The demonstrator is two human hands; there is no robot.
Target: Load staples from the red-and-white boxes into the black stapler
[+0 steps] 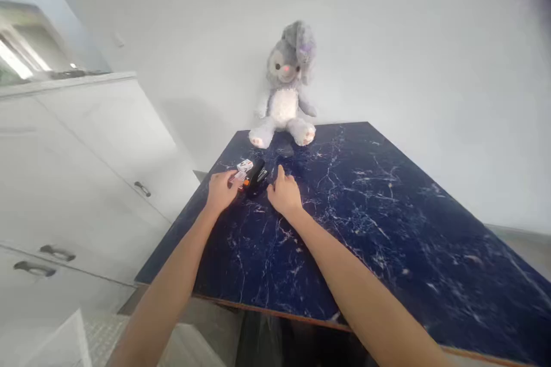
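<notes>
My left hand (221,190) is at the left side of a small cluster of things on the dark blue table. Its thumb and fingertips close on a small pinkish packet (238,178), partly covered by the fingers. Touching this cluster are a small white box with dark print (245,165) and a black item with a white label (257,173), whose kind I cannot make out. A small orange patch shows between them. Just right of the black item, my right hand (285,192) is over the tabletop, index finger stretched forward and thumb apart, holding nothing.
A grey and white plush rabbit (284,106) sits at the table's far edge against the white wall. The blue marbled table (370,223) stretches to the right. White cabinets (86,183) with dark handles stand on the left.
</notes>
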